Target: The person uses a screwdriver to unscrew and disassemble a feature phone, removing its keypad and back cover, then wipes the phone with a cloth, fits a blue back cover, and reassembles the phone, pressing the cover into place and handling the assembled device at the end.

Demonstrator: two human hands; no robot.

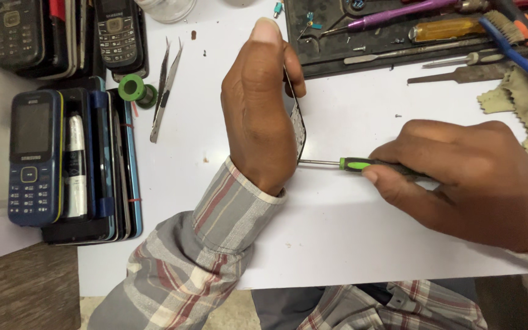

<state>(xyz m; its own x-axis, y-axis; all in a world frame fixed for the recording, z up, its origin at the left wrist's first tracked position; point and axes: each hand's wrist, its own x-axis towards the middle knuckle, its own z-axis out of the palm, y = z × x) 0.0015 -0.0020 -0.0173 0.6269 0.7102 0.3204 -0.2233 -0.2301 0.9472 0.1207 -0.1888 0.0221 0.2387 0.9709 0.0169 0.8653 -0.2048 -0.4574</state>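
In the centre of the frame the left hand (258, 110) was closed around a thin phone part (299, 125), a flat piece held on its edge, so that only the narrow side with a pale, dotted surface showed. Its long axis ran almost from top to bottom of the picture, a little tilted, and the thumb pointed up toward the top edge. The fingers were curled tight on the piece; it was standing just above the white desk (337, 232), and I could not tell if its lower end touched the surface. The right hand (477, 177) was in the right part of the frame, closed on a small screwdriver (361, 164) with a green and black handle. The screwdriver lay nearly level, with the thin metal shaft pointing left, and its tip met the lower end of the phone part, just beside the heel of the left hand. So the tool's axis crossed the part's axis at nearly a right angle, and the right hand was to the right of the part, near it but not touching it. At the left of the frame stood a row of old phones (35, 156) on edge, with tweezers (165, 91) and a green spool (132, 88) beside them. In the upper right lay a dark tray (337, 55) with more tools, and a yellowish cloth (526, 104) was at the right edge.
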